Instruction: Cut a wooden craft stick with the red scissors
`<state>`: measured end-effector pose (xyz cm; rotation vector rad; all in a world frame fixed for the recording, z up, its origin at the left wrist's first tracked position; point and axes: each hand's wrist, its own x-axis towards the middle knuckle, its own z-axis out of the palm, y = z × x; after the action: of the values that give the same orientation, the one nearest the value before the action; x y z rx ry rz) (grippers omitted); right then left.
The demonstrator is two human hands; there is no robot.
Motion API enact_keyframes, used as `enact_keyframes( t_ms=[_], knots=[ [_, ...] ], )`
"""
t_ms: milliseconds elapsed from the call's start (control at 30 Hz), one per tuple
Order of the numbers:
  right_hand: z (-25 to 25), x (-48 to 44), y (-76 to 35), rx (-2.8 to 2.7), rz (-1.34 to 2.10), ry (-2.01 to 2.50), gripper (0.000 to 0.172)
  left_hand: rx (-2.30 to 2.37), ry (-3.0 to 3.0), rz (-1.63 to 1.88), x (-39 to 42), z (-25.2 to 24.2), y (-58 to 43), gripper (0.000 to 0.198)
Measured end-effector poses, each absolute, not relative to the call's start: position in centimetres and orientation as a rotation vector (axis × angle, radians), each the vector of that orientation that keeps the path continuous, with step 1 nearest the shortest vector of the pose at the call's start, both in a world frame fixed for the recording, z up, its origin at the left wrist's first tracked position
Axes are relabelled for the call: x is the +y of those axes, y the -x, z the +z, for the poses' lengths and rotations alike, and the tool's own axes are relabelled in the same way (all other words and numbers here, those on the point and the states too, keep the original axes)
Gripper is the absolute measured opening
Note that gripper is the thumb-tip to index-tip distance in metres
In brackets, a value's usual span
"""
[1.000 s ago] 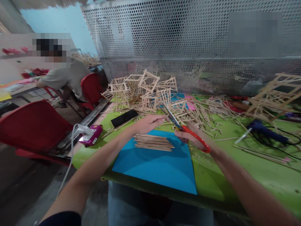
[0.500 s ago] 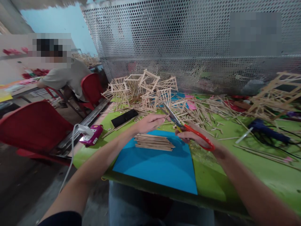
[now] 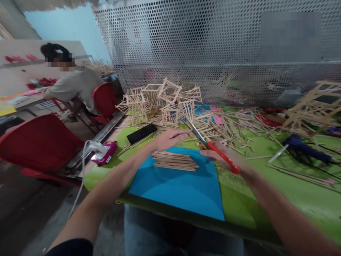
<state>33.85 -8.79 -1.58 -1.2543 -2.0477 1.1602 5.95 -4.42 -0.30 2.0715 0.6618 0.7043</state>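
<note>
From my remote post I see the left hand [image 3: 170, 139], its fingers closed on a thin, pale wooden stick [image 3: 190, 132] beside the parted blades of red-handled metal scissors [image 3: 223, 158]. The right hand [image 3: 212, 154] has its fingers curled about the scissors' handles. Nearer me, a row of straight, pale wooden sticks [image 3: 176, 162] lies on a flat blue sheet [image 3: 178, 193] upon the glossy green surface [image 3: 298, 192].

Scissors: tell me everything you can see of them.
The scissors have shiny, metal-looking blades and a red handle with yellow where they meet. Held above the table by the right grip, they point forward and leftward, blades apparently parted. Whether they touch the stick in the left grip is unclear.
</note>
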Motion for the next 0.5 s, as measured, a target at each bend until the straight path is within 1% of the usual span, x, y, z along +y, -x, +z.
enact_keyframes(
  t_ms=[67,133,267,367,500],
  knots=[
    [-1.1,-9.1,-33.6,-2.027,1.097,1.294,0.037,0.706,-2.211,0.712,-4.5,0.0,-6.0,0.048],
    [-0.8,-9.4,-33.4,-2.014,1.055,1.3,0.038,0.768,-2.293,0.769,-4.7,0.0,-6.4,0.049],
    [-0.6,-10.0,-33.0,-2.005,1.136,1.312,0.042,0.89,-2.352,0.884,-5.3,-0.4,-7.4,0.047],
    [-0.6,-10.2,-32.9,-1.981,1.187,1.256,0.043,0.898,-2.372,0.87,-5.7,-0.4,-7.8,0.042],
    [-1.4,-9.8,-33.1,-1.996,1.19,1.233,0.04,0.891,-2.362,0.831,-5.9,-0.2,-7.8,0.04]
  ],
)
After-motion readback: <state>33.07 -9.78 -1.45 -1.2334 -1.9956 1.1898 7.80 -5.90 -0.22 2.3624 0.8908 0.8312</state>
